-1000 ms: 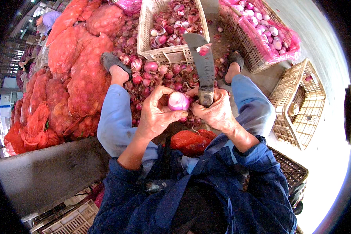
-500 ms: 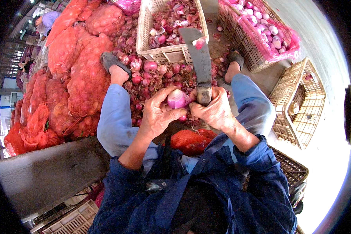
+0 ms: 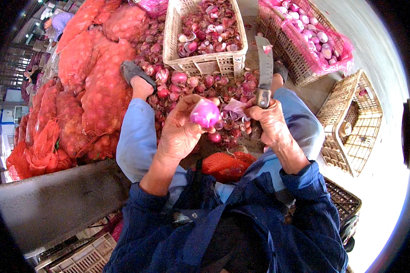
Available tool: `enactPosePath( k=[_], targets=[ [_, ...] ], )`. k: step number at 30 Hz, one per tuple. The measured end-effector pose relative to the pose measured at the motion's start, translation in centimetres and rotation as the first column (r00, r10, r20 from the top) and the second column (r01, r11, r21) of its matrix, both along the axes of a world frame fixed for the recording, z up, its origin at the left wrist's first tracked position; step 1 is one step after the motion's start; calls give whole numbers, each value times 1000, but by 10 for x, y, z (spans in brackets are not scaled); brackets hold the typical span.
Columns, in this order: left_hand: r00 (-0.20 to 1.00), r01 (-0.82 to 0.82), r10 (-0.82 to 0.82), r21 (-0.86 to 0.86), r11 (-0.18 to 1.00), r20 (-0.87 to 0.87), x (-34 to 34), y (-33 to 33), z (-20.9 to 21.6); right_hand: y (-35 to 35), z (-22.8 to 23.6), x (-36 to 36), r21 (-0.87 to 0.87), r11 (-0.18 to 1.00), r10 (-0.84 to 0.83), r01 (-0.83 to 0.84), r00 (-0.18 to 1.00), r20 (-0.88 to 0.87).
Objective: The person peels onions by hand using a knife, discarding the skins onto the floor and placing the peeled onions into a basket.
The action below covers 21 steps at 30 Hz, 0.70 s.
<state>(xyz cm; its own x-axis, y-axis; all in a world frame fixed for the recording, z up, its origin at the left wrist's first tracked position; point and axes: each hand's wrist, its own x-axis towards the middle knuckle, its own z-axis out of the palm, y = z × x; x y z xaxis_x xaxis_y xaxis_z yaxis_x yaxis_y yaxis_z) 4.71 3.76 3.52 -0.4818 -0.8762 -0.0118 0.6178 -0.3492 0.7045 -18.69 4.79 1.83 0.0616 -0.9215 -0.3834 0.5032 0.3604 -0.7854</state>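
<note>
The fingers of the left hand (image 3: 175,135) are clamped around a shiny onion (image 3: 205,113), held over a heap of loose onions (image 3: 179,78). It is probably light, firm and slippery, best gripped at its sides. By the right hand (image 3: 273,123), a knife (image 3: 265,68) is clasped and peeled skin (image 3: 236,108) seems pinched. The onion's underside and some right fingertips are hidden.
</note>
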Motion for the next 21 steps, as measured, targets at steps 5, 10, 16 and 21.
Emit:
enactPosePath(
  k=[5, 10, 16, 21],
  targets=[
    [999, -42, 42, 18, 999, -10, 1, -3, 8, 4, -2, -3, -70, 990, 64, -121, 837, -543],
    [984, -168, 169, -15, 986, 58, -8, 0, 9, 11, 20, 15, -336, 932, -90, -134, 813, -575],
    [951, -212, 243, -167, 963, 193, -14, 4, 0, 5, 23, 33, -432, 875, -16, -217, 881, -473],
    [912, -239, 305, -246, 939, 276, -17, 7, -2, 2, 18, 37, -510, 837, -114, -201, 846, -521]
  ],
)
